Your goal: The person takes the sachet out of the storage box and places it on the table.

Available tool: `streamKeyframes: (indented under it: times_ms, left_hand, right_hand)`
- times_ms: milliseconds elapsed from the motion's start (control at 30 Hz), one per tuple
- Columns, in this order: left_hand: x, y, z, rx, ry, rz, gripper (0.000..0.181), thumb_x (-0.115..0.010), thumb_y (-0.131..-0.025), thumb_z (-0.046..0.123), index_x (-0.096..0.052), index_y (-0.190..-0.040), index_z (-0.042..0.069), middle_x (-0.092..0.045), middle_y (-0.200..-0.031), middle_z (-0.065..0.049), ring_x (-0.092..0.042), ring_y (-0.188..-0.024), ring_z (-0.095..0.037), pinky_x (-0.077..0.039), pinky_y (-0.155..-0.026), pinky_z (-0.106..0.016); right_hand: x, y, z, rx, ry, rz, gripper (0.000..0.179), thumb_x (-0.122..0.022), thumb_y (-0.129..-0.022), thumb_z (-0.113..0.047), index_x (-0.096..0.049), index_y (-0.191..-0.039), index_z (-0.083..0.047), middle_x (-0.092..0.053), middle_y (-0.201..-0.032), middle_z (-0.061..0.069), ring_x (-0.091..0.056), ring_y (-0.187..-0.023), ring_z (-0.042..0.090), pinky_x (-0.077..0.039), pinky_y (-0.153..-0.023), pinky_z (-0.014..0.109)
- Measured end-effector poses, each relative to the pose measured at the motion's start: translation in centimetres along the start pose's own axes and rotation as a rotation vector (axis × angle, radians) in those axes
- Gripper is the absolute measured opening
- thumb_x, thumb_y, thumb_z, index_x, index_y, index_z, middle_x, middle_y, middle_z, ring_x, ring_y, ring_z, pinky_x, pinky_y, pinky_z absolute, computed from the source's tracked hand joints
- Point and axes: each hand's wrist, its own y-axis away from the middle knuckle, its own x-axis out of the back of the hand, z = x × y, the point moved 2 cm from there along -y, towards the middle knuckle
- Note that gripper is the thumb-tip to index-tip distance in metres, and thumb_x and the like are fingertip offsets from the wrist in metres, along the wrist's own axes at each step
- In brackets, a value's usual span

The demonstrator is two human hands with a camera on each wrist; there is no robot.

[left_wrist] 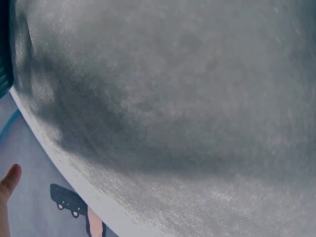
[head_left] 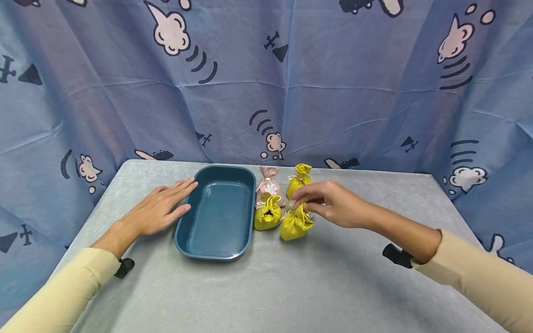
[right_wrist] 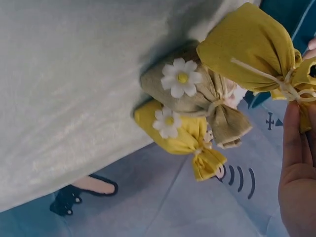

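My right hand pinches the gathered neck of a yellow drawstring pouch. In the right wrist view that yellow pouch hangs at the fingertips, its pale cord tied in a bow. Beside it are a tan pouch and another yellow pouch, each with a white daisy. My left hand, fingers straight, rests at the left rim of a blue rectangular tub. Only one fingertip shows in the left wrist view.
Right of the tub stand a pink pouch with a white flower and, in front of it, a yellow pouch. A further yellow pouch stands behind my right hand. The grey tabletop ends at a blue printed curtain.
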Motion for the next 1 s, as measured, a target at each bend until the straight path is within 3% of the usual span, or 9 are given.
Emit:
streamKeyframes:
  times_ms: [600,1000]
  left_hand:
    - [-0.1,-0.1,-0.1,-0.002,-0.004,-0.006,0.059,-0.044,-0.106,0.037,-0.032,-0.157,0.009,-0.028,-0.162,-0.011,-0.033,-0.144,-0.037,-0.032,-0.106,-0.059]
    - [-0.1,-0.2,-0.2,-0.002,-0.007,-0.004,0.059,-0.045,-0.106,0.037,-0.032,-0.157,0.009,-0.028,-0.162,-0.011,-0.033,-0.144,-0.037,-0.032,-0.107,-0.059]
  right_hand:
    - [-2.1,0.0,1.2,-0.054,-0.062,-0.045,0.031,-0.063,-0.092,0.009,-0.067,-0.122,0.000,-0.073,-0.109,0.004,-0.069,-0.103,0.017,-0.054,-0.087,0.026]
    - [-2.5,0.0,1.8,-0.075,-0.057,-0.066,0.032,-0.063,-0.093,0.008,-0.065,-0.124,0.000,-0.072,-0.112,0.005,-0.068,-0.107,0.018,-0.054,-0.090,0.028]
